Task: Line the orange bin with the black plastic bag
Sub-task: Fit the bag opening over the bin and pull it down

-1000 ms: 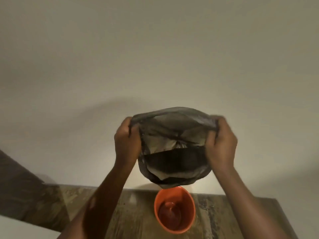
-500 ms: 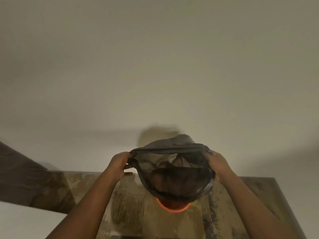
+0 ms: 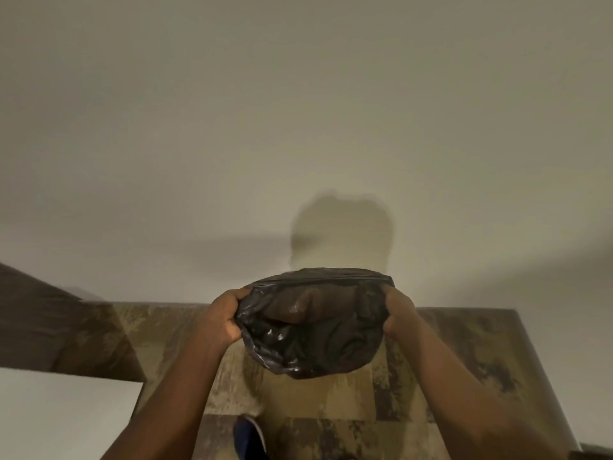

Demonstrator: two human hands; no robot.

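The black plastic bag (image 3: 311, 330) hangs low over the floor with its mouth stretched wide open toward me. My left hand (image 3: 224, 315) grips the mouth's left edge and my right hand (image 3: 399, 310) grips its right edge. The orange bin is hidden; the bag covers the spot where it stood, and I cannot tell whether the bag sits in it or over it. A brownish bulge shows through the thin plastic inside the bag.
A plain beige wall (image 3: 298, 127) rises right behind the bag. The floor (image 3: 447, 376) has worn wood-pattern boards. A white surface (image 3: 59, 416) lies at the lower left, a dark slanted panel (image 3: 43, 323) beside it. A blue shoe tip (image 3: 247, 436) shows below.
Both hands have lowered the open bag from chest height down toward the floor. The orange bin, fully seen at first and then only as a rim, is now covered.
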